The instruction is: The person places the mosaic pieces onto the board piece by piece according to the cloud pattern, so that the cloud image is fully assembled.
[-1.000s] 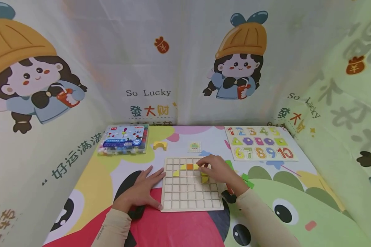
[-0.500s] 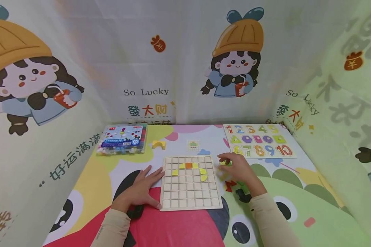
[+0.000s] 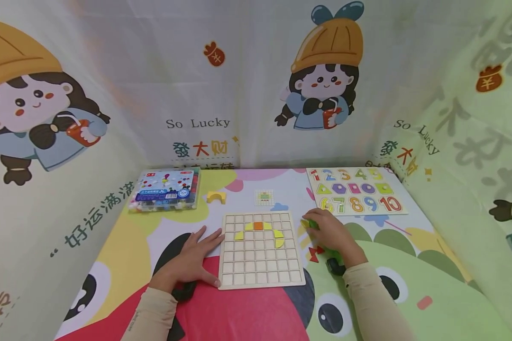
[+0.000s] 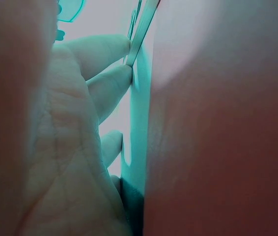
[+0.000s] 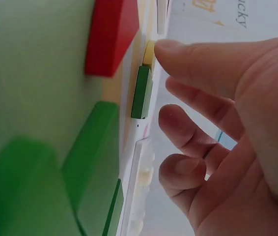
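A square wooden grid board (image 3: 256,265) lies in the middle of the table. In its upper cells sit an orange square tile (image 3: 258,226) and several yellow tiles (image 3: 278,234), some with rounded edges. My left hand (image 3: 192,260) lies spread at the board's left side, fingertips and thumb at the edge. To the right of the board, my right hand (image 3: 330,234) reaches down with loosely bent fingers. In the right wrist view its thumb tip is right at a yellow piece (image 5: 149,54) beside a green block (image 5: 141,93); thumb and fingers stand apart.
Red triangular pieces (image 3: 315,254) lie near the right wrist. Behind the board are a small pattern card (image 3: 264,198), a yellow arch block (image 3: 216,197) and a clear box of parts (image 3: 166,189). A number puzzle board (image 3: 358,192) is at the back right.
My right hand has left the board's upper right and moved right, down to the loose pieces. A yellow rounded tile now lies flat in its cell. My left hand stays at the edge.
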`<state>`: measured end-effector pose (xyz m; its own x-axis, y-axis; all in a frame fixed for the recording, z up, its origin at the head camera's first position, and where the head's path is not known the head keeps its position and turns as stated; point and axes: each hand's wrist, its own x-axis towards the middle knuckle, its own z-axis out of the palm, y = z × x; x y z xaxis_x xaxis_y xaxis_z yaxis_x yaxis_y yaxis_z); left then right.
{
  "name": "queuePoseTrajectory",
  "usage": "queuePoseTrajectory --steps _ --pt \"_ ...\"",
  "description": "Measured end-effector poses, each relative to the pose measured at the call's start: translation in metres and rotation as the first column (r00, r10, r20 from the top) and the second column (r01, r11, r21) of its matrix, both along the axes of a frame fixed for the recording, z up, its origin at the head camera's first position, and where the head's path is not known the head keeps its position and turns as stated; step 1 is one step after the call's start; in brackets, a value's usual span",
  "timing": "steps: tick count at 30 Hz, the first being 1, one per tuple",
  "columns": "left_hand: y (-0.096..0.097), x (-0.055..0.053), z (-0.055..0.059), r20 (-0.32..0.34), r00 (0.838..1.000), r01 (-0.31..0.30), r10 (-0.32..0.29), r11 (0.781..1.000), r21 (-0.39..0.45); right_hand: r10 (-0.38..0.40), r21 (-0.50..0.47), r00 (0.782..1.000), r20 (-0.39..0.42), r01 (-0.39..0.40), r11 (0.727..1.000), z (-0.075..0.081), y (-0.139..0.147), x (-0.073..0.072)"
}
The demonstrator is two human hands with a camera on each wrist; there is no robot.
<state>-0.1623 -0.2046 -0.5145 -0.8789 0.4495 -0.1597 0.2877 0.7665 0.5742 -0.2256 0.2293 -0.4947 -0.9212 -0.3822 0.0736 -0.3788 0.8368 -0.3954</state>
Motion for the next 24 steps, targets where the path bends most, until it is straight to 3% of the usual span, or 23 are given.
queuePoseTrajectory --steps 24 --pt "-0.002 0.001 -0.003 -0.023 0.999 0.022 -0.022 1.000 0.003 0.002 0.138 0.998 -0.055 0.005 0.990 0.003 -0.014 0.008"
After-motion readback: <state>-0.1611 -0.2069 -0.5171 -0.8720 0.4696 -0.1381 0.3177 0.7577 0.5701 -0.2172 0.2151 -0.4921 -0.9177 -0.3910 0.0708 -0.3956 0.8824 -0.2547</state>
